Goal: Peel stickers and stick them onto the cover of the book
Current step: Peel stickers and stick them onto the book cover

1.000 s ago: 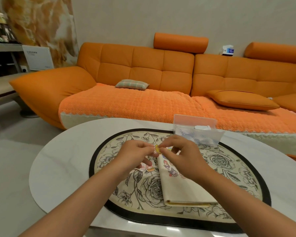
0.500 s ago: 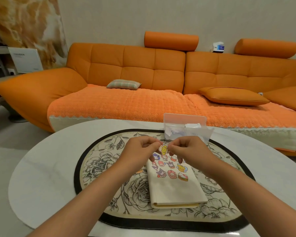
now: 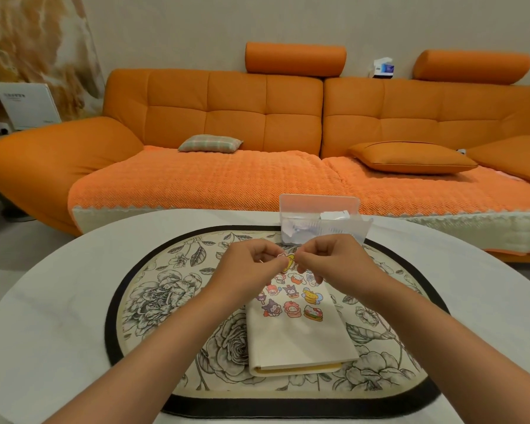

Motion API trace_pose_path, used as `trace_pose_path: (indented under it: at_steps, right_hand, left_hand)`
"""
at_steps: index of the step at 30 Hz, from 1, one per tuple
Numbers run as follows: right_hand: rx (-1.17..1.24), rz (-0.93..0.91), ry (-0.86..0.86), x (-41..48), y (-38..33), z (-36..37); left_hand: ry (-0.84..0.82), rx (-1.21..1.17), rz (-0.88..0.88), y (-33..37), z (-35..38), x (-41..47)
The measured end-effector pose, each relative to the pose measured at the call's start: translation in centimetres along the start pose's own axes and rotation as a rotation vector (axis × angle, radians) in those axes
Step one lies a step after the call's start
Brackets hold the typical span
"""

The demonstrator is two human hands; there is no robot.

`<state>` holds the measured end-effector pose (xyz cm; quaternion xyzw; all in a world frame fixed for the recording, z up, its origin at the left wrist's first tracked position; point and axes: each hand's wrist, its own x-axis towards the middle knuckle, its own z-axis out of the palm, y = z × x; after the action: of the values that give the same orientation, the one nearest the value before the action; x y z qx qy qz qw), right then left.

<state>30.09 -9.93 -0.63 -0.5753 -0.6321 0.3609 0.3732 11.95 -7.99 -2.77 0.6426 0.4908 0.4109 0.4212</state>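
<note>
A cream book (image 3: 300, 341) lies closed on the flowered oval mat (image 3: 153, 301), which covers the middle of the white tabletop (image 3: 43, 301). Cartoon stickers (image 3: 291, 301) sit in rows on the far half of its cover. Just above that far end the left hand (image 3: 251, 264) and right hand (image 3: 334, 261) meet with fingers curled — each pinches an edge of one small yellow sticker (image 3: 288, 260) held between them. Beyond the hands a clear plastic box (image 3: 318, 221) stands at the mat's far rim — paper scraps inside. An orange sofa (image 3: 227, 117) fills the far side.
</note>
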Motion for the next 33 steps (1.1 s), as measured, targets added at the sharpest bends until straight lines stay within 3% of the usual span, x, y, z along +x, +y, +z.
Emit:
trace_pose_path:
  at_steps: [11, 16, 21, 26, 30, 33]
  right_hand:
    - [-0.062, -0.077, 0.012, 0.1, 0.6, -0.2]
    - [-0.214, -0.124, 0.061, -0.3, 0.7, -0.2]
    - [-0.646, -0.387, 0.279, -0.4, 1.4, 0.5]
    - [-0.757, -0.662, 0.500, -0.2, 1.8, 1.6]
    - [-0.736, -0.662, 0.482, -0.1, 1.9, 1.7]
    - [-0.382, -0.408, 0.272, -0.3, 1.3, 1.6]
  left_hand:
    - [-0.013, 0.059, 0.046, -0.5, 0.8, 0.1]
    - [-0.001, 0.099, 0.054, -0.7, 1.3, 0.0]
    - [0.055, 0.115, 0.062, -0.9, 1.7, -0.2]
    - [0.113, 0.101, 0.089, -1.0, 1.8, -0.3]
    - [0.141, 0.098, 0.095, -1.1, 1.6, -0.2]
    - [0.142, 0.100, 0.090, -0.8, 1.1, 0.0]
